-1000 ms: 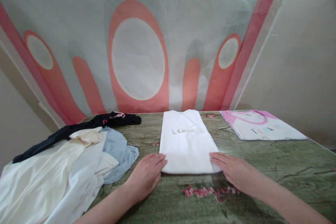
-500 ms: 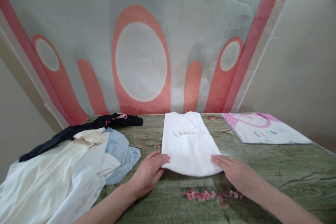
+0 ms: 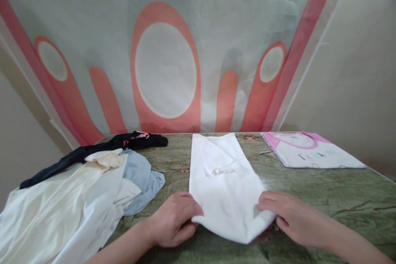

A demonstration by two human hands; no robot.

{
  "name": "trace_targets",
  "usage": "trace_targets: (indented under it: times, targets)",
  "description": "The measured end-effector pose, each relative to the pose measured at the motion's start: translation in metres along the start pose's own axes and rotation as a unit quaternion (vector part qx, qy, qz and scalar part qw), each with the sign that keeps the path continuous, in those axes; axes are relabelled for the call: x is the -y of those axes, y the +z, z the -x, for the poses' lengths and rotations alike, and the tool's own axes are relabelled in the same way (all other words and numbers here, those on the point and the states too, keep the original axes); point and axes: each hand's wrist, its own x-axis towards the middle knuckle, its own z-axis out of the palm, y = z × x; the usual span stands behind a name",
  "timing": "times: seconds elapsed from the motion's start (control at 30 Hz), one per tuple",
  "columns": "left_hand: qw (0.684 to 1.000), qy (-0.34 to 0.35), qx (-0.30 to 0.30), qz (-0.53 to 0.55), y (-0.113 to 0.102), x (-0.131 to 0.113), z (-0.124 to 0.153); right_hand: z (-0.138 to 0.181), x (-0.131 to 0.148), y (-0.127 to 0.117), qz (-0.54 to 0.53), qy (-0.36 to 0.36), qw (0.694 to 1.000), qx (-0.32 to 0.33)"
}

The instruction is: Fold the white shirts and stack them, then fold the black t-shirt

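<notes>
A white garment [image 3: 222, 189], folded into a long narrow panel, lies on the table in front of me. My left hand [image 3: 177, 218] pinches its near left corner. At the near right corner, my right hand [image 3: 286, 214] grips the cloth between thumb and fingers. The near edge between my hands sags toward me and looks slightly lifted, with a crease near the right side. A small ruffled or gathered strip shows on the garment's upper face. The thumb tips are partly hidden by cloth and fingers.
A loose heap of cream and white clothes [image 3: 62, 210] covers the left side, with a light blue garment [image 3: 139, 181] and a black garment [image 3: 93, 152] beside it. A folded pink-and-white shirt [image 3: 318, 152] lies at the right on the wood-patterned table [image 3: 309, 189]. A painted wall [image 3: 247, 16] stands behind.
Both hands have drawn the white garment's near edge toward me, and my right hand has moved slightly right. The far end now lies flatter, and the near edge hangs in a point.
</notes>
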Motion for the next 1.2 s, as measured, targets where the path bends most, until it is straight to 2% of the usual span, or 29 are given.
trace_targets:
  times: [0.1, 0.23, 0.33, 0.57, 0.63, 0.73, 0.9, 1.0, 1.07, 1.13, 1.2]
  targets:
    - [1.000, 0.014, 0.020, 0.005, 0.001, 0.002, 0.003, 0.001, 0.001, -0.003, -0.004, -0.025, 1.000, 0.009]
    - [0.996, 0.020, 0.084, -0.007, -0.003, 0.003, 0.007, 0.004, -0.016, 0.003, 0.013, -0.028, 0.999, -0.009]
    - [0.995, 0.011, 0.103, -0.011, -0.002, 0.001, 0.006, 0.004, -0.028, 0.007, 0.018, -0.034, 0.999, -0.009]
    - [0.998, -0.049, 0.050, 0.003, 0.009, -0.002, 0.001, -0.001, -0.046, 0.008, -0.035, -0.083, 0.996, -0.025]
    - [0.996, -0.059, 0.041, 0.044, 0.006, -0.004, -0.001, 0.003, -0.048, 0.004, -0.068, -0.070, 0.995, -0.018]
    - [0.989, -0.071, 0.031, 0.123, -0.006, -0.010, -0.004, 0.011, -0.046, -0.006, -0.146, -0.009, 0.989, -0.008]
    - [0.961, -0.124, 0.035, 0.244, -0.029, -0.024, -0.012, 0.014, -0.040, -0.018, -0.274, 0.055, 0.960, 0.004]
    - [0.944, -0.160, 0.012, 0.287, -0.035, -0.019, -0.017, 0.007, -0.052, -0.011, -0.320, 0.120, 0.937, -0.072]
    - [0.931, -0.195, -0.010, 0.310, -0.036, -0.006, -0.021, -0.002, -0.064, -0.006, -0.358, 0.170, 0.911, -0.116]
    - [0.903, -0.240, -0.037, 0.354, -0.035, 0.014, -0.030, -0.015, -0.076, -0.006, -0.417, 0.196, 0.880, -0.115]
    - [0.846, -0.290, -0.070, 0.442, -0.033, 0.040, -0.044, -0.034, -0.083, -0.011, -0.484, 0.197, 0.846, -0.106]
